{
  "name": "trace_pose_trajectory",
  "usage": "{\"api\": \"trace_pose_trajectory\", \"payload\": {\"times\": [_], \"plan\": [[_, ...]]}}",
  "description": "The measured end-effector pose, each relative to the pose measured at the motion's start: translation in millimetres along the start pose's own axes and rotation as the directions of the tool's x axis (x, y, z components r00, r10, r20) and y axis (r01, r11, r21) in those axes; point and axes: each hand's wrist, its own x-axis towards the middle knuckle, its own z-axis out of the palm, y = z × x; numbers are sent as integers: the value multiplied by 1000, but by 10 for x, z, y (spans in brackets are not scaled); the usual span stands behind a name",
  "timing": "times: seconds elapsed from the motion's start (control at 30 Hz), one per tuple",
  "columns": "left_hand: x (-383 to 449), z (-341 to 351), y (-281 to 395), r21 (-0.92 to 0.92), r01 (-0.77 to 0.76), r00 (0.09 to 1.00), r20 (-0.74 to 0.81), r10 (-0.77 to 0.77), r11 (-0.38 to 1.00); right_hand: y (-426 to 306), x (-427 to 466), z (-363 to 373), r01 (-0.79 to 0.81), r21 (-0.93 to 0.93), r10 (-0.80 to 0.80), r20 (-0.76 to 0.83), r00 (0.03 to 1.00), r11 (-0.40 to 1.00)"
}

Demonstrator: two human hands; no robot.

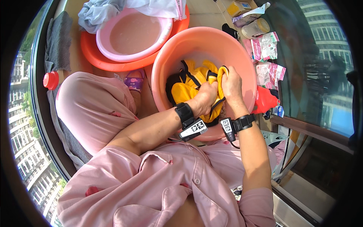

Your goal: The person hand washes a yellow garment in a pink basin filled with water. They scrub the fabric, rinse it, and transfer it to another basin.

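A yellow garment with dark navy trim (184, 92) lies bunched in a large salmon-pink plastic basin (236, 46). My left hand (206, 95) is closed around a fold of the garment near the basin's middle. Just to its right, my right hand (232, 85) grips a raised, trimmed edge of the same cloth. The fingertips of both hands are partly hidden by the fabric and the hands themselves. Dark cloth shows beneath the yellow garment at the basin's left side. Each wrist wears a black strap with a small device.
A pink basin of cloudy water (134, 34) sits in a red basin (93, 58) at upper left, with pale wet cloth (102, 14) over its rim. At right are a red plastic bottle (265, 100), detergent bags (263, 48) and a lidded jar (255, 28). A red cap (51, 80) rests on the left ledge.
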Motion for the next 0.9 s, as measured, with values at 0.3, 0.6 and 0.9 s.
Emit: {"api": "trace_pose_trajectory", "payload": {"times": [0.3,0.6,0.9], "plan": [[-14,-53,205,-130,82,995,-52,-89,988,51,-85,99,205,7,-205,49,977,979],[188,-98,152,-226,-261,928,210,309,939,831,248,2,-316,766,273,189,943,560],[275,-383,453,-273,-270,914,228,335,923,459,-89,-275,-77,825,-19,106,994,560]]}}
